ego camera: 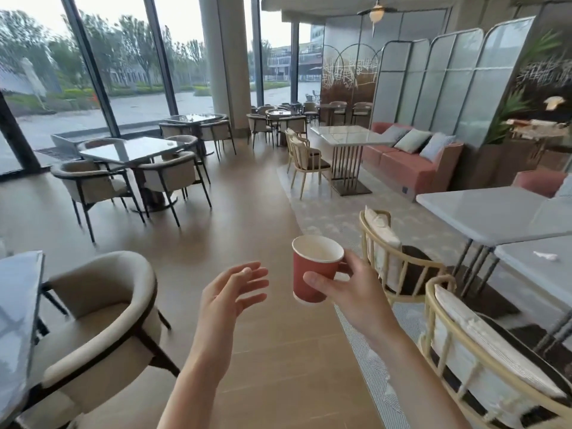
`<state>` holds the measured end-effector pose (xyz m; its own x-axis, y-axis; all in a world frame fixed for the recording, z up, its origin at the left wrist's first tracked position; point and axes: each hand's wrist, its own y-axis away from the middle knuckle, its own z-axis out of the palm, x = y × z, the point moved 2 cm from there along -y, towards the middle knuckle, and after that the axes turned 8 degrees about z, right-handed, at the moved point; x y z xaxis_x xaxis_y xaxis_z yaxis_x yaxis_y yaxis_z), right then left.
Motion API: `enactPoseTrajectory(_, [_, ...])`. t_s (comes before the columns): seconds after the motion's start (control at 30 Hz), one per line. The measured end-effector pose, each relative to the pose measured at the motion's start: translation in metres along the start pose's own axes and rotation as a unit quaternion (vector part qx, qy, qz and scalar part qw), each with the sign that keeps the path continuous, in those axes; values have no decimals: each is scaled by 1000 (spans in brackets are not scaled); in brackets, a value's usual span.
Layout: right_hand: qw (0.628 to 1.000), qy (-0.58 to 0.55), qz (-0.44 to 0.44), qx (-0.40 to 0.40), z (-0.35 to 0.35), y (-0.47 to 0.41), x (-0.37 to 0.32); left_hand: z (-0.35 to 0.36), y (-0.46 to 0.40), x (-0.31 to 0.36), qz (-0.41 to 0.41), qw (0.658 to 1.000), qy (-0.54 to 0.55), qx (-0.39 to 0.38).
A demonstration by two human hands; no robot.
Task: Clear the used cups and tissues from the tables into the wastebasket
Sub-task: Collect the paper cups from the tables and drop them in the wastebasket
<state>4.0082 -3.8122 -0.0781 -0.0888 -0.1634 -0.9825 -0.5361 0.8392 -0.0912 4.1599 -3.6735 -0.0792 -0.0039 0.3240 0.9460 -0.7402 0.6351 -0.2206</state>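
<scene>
While R hand [349, 289] grips red cup [312, 269] upright over aisle floor, thumb in front, L hand [230, 292] hangs beside it, fingers spread, holding nothing. Prob tissue [546, 256] on R table [532, 270].

Red cup [311, 274] (white inside); pink sofa [402, 168]; white marble table [346, 135]; beige floor [247, 196].

Red paper cup [312, 270]: one, at centre. Crumpled tissue [546, 256]: one, on the white worktop [526, 267] at 3 o'clock. Hands: two. Pink sofa [402, 168]: one, at 1 o'clock, bearing three cushions. Ceiling lamp [377, 12]: one, at 12 o'clock.
</scene>
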Motion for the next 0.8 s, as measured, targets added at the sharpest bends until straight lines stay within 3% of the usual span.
enactPoseTrajectory(0.4, [996,-47,38,64,40,-267,46,33,-288,-86,-16,999,-21,-31])
enactPoseTrajectory(0.6, [994,-49,82,47,66,-427,109,54,-427,-170,-58,998,-22,-8])
enactPoseTrajectory(0.8, [997,-37,65,12,102,-623,102,76,-606,-191,-31,999,-24,23])
